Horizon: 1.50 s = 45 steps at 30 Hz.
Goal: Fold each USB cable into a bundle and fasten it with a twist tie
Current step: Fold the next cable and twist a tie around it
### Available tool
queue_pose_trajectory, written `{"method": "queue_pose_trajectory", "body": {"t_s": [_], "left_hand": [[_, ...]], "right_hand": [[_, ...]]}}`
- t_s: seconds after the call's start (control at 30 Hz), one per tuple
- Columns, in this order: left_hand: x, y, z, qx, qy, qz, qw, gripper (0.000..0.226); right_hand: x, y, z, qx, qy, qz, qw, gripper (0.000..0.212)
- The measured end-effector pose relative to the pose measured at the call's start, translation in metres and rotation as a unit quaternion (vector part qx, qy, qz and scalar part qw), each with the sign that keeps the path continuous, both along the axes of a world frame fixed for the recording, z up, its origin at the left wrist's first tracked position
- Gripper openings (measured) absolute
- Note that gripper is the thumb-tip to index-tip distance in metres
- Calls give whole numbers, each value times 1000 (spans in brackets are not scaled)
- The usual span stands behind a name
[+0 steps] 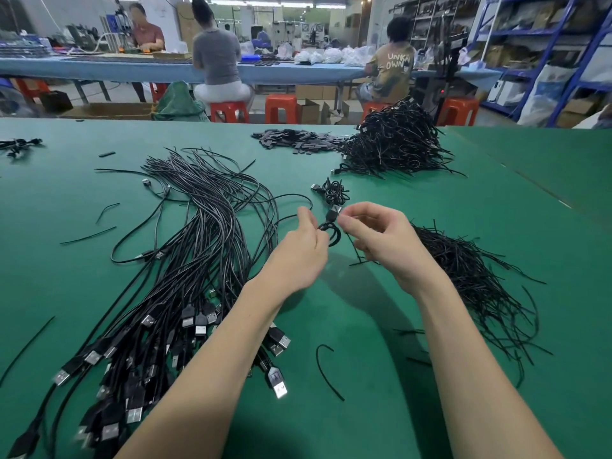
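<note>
The left hand [303,250] and right hand [381,236] pinch a small coiled black USB cable [329,226] with curled fingers. A heap of loose black cables [198,260] lies at 9 o'clock on the green surface [364,359], thin black twist ties [480,279] at 3 o'clock.

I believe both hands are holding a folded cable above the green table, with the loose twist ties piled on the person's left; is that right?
Not quite: the head view shows the pile of loose twist ties on the person's right. The rest holds: the left hand and right hand hold a folded cable above the green table.

Open green tabletop [381,326] runs down the middle toward the near edge; loose cables [198,260] crowd the left side, twist ties [480,279] the right, tied bundles [397,144] block the far edge.
</note>
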<state>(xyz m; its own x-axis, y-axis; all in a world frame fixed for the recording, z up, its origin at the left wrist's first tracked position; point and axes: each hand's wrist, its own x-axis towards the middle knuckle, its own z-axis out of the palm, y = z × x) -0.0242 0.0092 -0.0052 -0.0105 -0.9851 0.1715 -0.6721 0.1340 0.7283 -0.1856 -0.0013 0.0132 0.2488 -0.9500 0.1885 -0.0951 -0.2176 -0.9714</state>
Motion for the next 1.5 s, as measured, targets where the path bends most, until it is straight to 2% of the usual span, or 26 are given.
{"method": "queue_pose_trajectory", "body": {"t_s": [0.1,0.23,0.33,0.53,0.67,0.83,0.97,1.0,1.07,1.13,1.2,1.33,1.43,1.5], "left_hand": [[-2,3,3,-1,-7,-53,999,10],[-3,4,7,12,-10,-91,996,8],[-4,4,8,28,33,-83,996,3],[-10,4,4,39,86,-70,993,10],[-8,5,4,34,46,-77,995,17],[-8,6,3,-13,12,-90,996,21],[-5,0,-4,-28,21,-63,997,21],[-4,-2,-5,-27,45,-48,997,21],[-3,-7,-7,-19,150,-21,988,23],[0,-10,-5,-11,252,-2,968,26],[2,-10,-4,-1,315,-3,949,27],[3,-9,-1,14,400,-17,916,27],[3,-9,-1,17,430,-19,903,26],[2,-9,0,15,439,-21,898,25]], "right_hand": [[13,1,-2,-8,12,-25,1000,4],[15,2,-8,8,-3,-77,997,7],[15,2,-6,15,-9,-87,996,6],[13,2,-3,83,-61,-88,991,7],[10,1,-2,123,-48,-102,986,12],[9,1,0,189,-89,-100,973,5],[12,0,-3,164,-63,-96,980,8],[12,-1,-4,151,-35,-107,982,13],[8,-3,-6,129,53,-118,983,23],[5,-3,-7,146,95,-81,981,24],[5,-2,-8,180,68,-50,980,22],[7,-2,-11,202,42,-52,977,23],[7,-2,-13,224,14,-55,973,21],[9,-3,-14,258,-49,-47,964,13]]}}
